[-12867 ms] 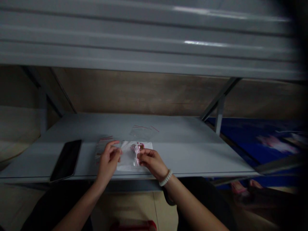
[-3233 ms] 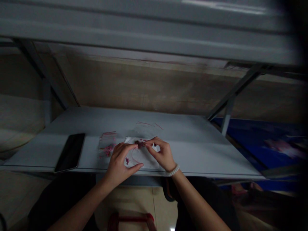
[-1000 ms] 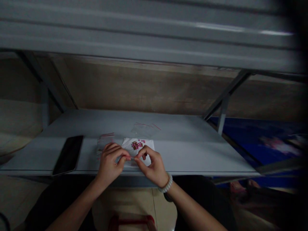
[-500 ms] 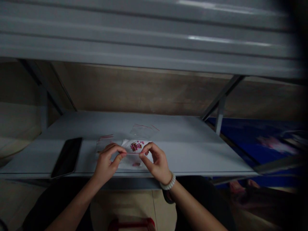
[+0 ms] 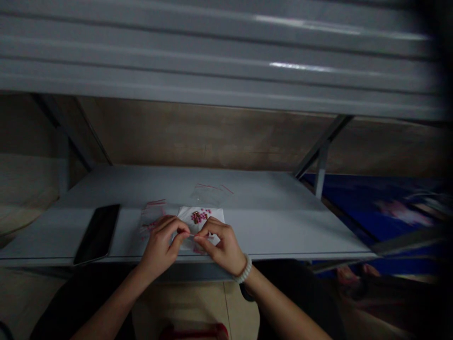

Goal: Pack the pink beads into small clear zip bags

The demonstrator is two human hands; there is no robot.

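Note:
My left hand (image 5: pixel 161 245) and my right hand (image 5: pixel 219 245) meet at the front of a grey shelf board (image 5: pixel 283 222), fingers pinched on the red-lined top edge of a small clear zip bag (image 5: pixel 191 238). The bag lies over a white sheet (image 5: pixel 212 213). A small heap of pink beads (image 5: pixel 198 216) with a dark piece among them rests on that sheet just beyond my fingertips. A white bead bracelet circles my right wrist.
A black phone (image 5: pixel 97 233) lies face up at the left front of the shelf board. More clear zip bags sit left of my hands (image 5: pixel 150 215) and farther back (image 5: pixel 208 192). A metal shelf spans overhead; a blue surface shows at right.
My hands have come closer together along the bag's top edge and dropped slightly toward the shelf's front edge. The beads on the sheet stay put.

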